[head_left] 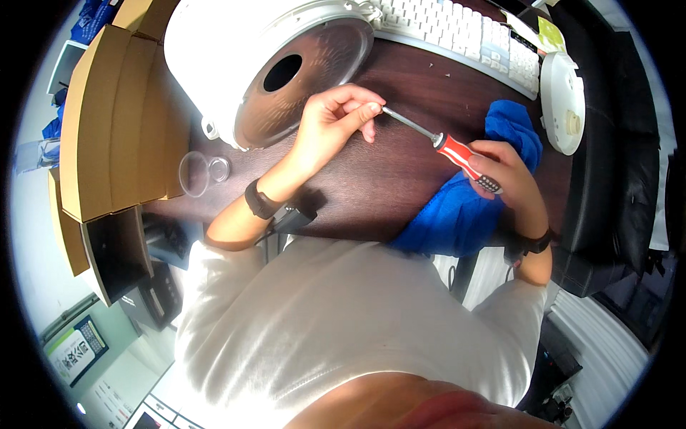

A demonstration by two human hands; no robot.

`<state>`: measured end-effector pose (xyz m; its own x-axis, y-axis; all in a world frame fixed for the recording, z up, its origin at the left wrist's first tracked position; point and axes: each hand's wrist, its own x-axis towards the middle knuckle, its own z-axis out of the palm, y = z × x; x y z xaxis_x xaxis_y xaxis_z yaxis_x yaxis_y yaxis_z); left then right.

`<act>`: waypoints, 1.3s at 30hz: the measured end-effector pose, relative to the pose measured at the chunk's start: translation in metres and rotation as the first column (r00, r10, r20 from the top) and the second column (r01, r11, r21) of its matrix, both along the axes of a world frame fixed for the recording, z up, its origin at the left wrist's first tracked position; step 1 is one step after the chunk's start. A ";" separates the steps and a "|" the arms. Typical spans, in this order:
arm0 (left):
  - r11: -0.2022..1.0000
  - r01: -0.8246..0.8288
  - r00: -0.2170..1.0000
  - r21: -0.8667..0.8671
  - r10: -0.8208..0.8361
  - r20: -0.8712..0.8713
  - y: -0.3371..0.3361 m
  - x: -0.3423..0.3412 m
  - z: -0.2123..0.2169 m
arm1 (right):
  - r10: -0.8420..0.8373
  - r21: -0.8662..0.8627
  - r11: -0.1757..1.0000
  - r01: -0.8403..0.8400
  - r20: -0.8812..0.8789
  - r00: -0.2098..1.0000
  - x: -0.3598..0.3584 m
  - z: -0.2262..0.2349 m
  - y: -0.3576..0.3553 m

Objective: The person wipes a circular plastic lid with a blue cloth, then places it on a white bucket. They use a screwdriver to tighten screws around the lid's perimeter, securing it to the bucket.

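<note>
My right hand [504,171] is wrapped round the red and black handle of a screwdriver [457,156]. Its metal shaft slants up and left toward my left hand [332,125]. There the thumb and forefinger are pinched together right at the screwdriver's tip; whatever they hold is too small to make out. Just beyond my left hand a large white round housing [214,64] lies on its side, its brownish perforated end with a dark round hole facing me. Beneath my right hand is a bunched blue cloth [450,222], draped over the table's near edge.
A white keyboard [457,36] lies at the back of the dark wooden table [414,86], with tiny light bits, perhaps screws [448,75], before it. A white oval cover [562,104] sits at the right. Left are a clear plastic cup [193,174] and cardboard boxes [118,121].
</note>
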<state>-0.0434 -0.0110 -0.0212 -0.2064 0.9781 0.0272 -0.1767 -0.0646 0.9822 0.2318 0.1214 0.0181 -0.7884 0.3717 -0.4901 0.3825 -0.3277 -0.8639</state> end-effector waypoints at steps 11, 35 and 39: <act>0.984 -0.023 0.993 0.175 0.044 -0.114 -0.007 -0.002 0.023 | -0.064 -0.138 0.990 0.035 -0.207 0.976 0.015 0.006 -0.008; 0.812 -0.264 -0.056 0.520 0.525 -0.849 -0.040 -0.051 0.111 | -0.137 0.005 0.989 0.148 -0.348 0.927 -0.039 0.046 -0.021; 0.812 -0.275 -0.048 0.515 0.523 -0.851 -0.039 -0.049 0.111 | -0.156 -0.010 0.987 0.162 -0.335 0.929 -0.042 0.044 -0.022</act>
<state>-0.0919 -0.0504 0.0897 -0.2326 0.6931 0.6823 0.9695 0.1091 0.2196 0.1894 0.0991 0.0621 -0.8350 0.5121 -0.2015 0.0153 -0.3444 -0.9387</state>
